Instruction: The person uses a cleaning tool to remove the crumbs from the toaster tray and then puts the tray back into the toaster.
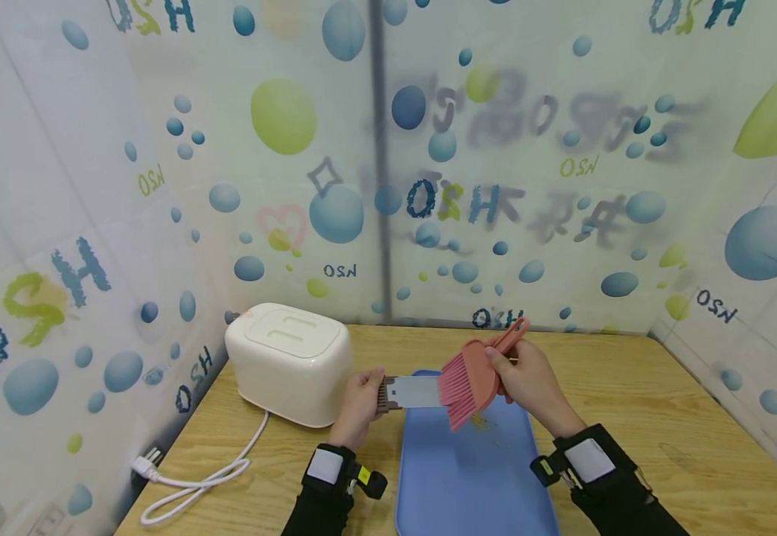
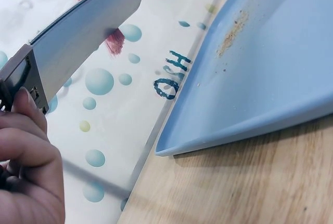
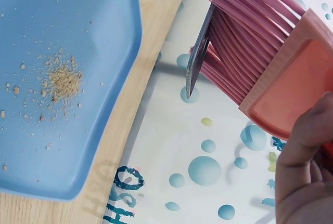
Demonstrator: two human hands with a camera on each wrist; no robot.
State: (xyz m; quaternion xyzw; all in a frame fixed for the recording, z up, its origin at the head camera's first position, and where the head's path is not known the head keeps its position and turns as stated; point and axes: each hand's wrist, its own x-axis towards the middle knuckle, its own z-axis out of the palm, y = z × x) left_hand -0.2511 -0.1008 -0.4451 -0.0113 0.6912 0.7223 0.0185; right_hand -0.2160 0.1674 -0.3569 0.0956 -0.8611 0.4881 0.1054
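Observation:
My left hand [image 1: 359, 402] pinches the grey-brown end of a flat metal crumb tray [image 1: 417, 392], held above the far left part of a blue tray [image 1: 458, 476]. A coral hand brush [image 1: 478, 376] is gripped in my right hand [image 1: 532, 380]. Its pink bristles [image 3: 234, 42] touch the crumb tray's far end and spread to both sides of the metal edge. Below, a small heap of tan crumbs [image 3: 65, 81] lies on the blue tray, with loose specks around it. The left fingertips are partly out of sight in the left wrist view.
A cream toaster [image 1: 288, 365] with a covered top stands left of my left hand. Its white cord [image 1: 208, 484] lies coiled on the wooden table [image 1: 656, 432], the plug [image 1: 144, 463] near the left edge. Patterned curtains [image 1: 496, 164] close off the back and sides.

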